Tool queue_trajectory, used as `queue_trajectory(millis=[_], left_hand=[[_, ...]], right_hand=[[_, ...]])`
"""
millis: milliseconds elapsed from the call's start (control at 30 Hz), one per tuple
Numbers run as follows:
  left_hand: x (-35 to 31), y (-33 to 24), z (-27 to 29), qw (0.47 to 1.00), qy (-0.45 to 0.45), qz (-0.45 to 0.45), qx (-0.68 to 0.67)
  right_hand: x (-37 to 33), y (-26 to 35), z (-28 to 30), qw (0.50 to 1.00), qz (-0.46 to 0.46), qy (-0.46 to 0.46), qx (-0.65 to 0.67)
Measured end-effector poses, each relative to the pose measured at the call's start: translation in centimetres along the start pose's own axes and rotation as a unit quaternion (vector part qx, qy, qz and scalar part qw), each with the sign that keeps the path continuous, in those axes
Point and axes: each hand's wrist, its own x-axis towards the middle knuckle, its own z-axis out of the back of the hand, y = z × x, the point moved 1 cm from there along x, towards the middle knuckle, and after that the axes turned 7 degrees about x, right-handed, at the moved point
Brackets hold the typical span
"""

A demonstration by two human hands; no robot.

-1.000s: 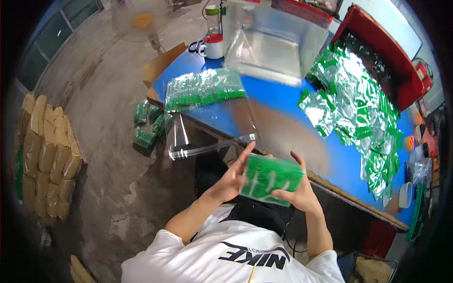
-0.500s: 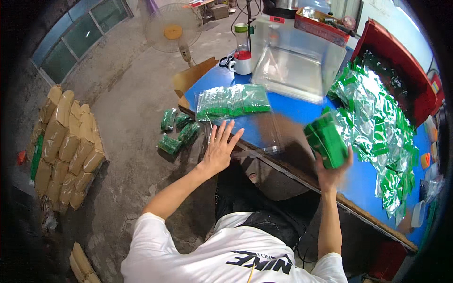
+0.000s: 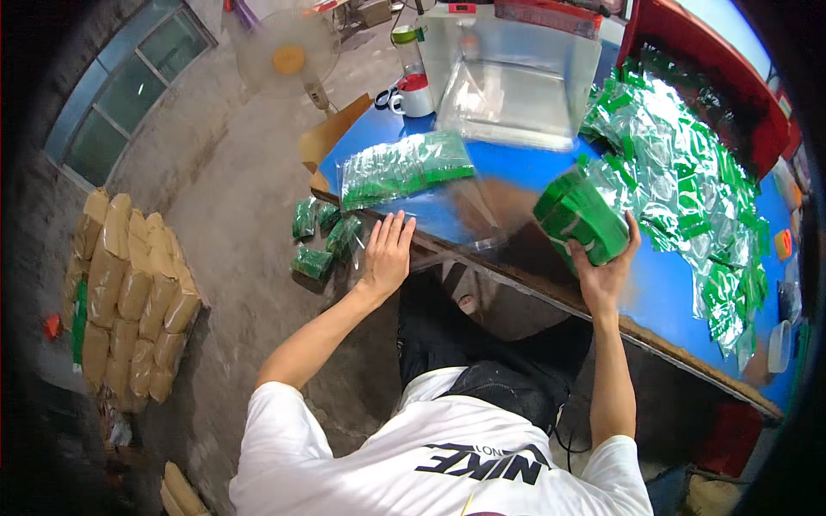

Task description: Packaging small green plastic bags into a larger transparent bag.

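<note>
My left hand (image 3: 389,258) lies at the table's front edge with its fingers stretched out, over the near end of a clear plastic bag (image 3: 469,230). Just beyond it, a row of overlapping green packets (image 3: 404,169) rests on the blue table; whether the row is inside the bag I cannot tell. My right hand (image 3: 605,273) grips a thick stack of green packets (image 3: 578,213), thumb on the near side, held above the table near its front edge. To the right of that stack spreads a big heap of loose green-and-clear packets (image 3: 680,163).
Behind the row stand a white mug with a red top (image 3: 413,96) and a stack of clear bags (image 3: 508,99). Several bundled green packs (image 3: 311,262) are on the floor to the left, beyond them a pile of brown parcels (image 3: 129,284). A fan (image 3: 288,60) stands behind.
The view has shifted a little. My left hand's fingers have drawn closer together at the bag's near end. My right hand still holds the green stack over the table.
</note>
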Motion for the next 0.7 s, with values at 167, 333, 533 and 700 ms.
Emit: queue_trajectory(millis=[167,333,533,700], left_hand=[[1.8,0.1,2.3,0.996,-0.069,-0.030,-0.041],[6.1,-4.1,4.5,0.991,-0.045,0.010,-0.122],[11.1,-8.8,0.3,0.944,0.155,0.091,-0.277],[12.4,-7.0,3.9,0.888,0.082,0.216,-0.398]], right_hand=[[0.5,0.4,1.0,0.967,-0.151,-0.040,0.199],[0.7,0.3,-0.5,0.847,-0.318,0.028,0.426],[2.1,0.8,-3.9,0.796,-0.370,0.070,0.473],[2.8,0.6,-1.9,0.827,-0.410,0.266,0.280]])
